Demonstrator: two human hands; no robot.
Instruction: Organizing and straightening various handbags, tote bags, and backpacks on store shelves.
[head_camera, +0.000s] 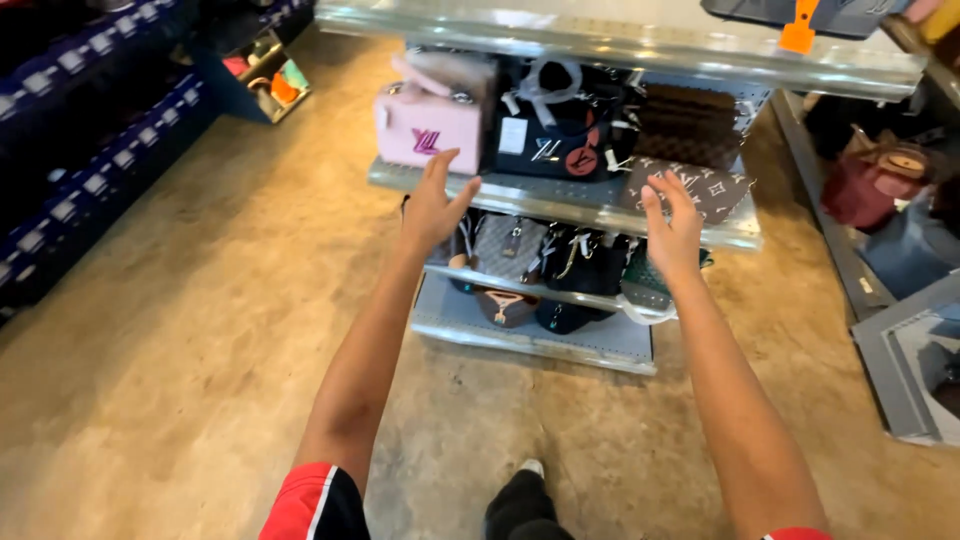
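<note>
Both arms stretch forward toward a metal shelving unit (560, 205) that carries handbags on several levels. The left hand (435, 205) is spread open with its fingers apart and grasps nothing; it hovers just below and in front of a pink handbag (428, 125) that sits at the left end of the upper visible shelf. Whether the fingertips brush the shelf edge is hard to tell from this angle. The right hand (672, 228) is likewise open and empty, fingers loosely curved, held near the front edge of the same shelf, just below a brown patterned bag (700, 185) that lies flat at the right end. Between the 2 hands, on that shelf, stands a black handbag (555, 135) with a pale tag and a wrapped handle. One level down, a row of smaller grey and dark bags (545, 255) hangs behind the wrists. The person's red and black shorts (315, 505) and 1 dark shoe (522, 500) show at the bottom over a worn tan concrete floor (180, 350). An orange scraper (798, 30) rests on the top shelf.
</note>
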